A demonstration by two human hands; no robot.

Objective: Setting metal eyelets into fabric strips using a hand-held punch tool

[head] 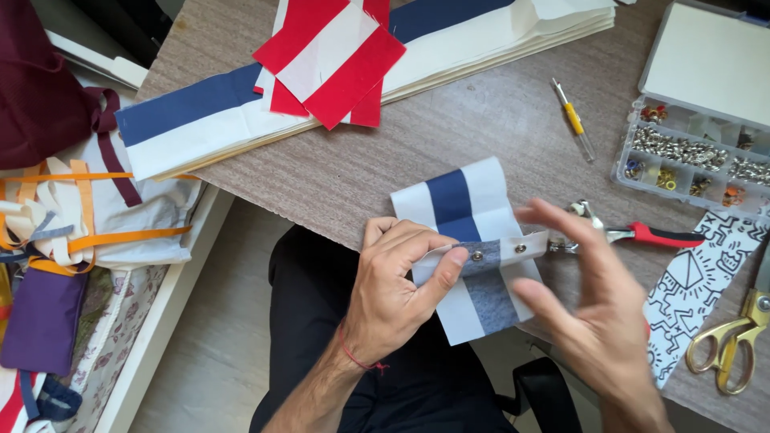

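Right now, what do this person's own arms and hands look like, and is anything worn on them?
Both forearms are bare, with no sleeves or gloves. The left hand has a thin red string tied round its wrist. The right hand shows no rings or bands.

My left hand point(397, 281) is curled at the tabletop's near edge, thumb and fingers pinched shut (thin red cord on the wrist). My right hand point(589, 309) hovers open beside it, fingers spread, blurred.
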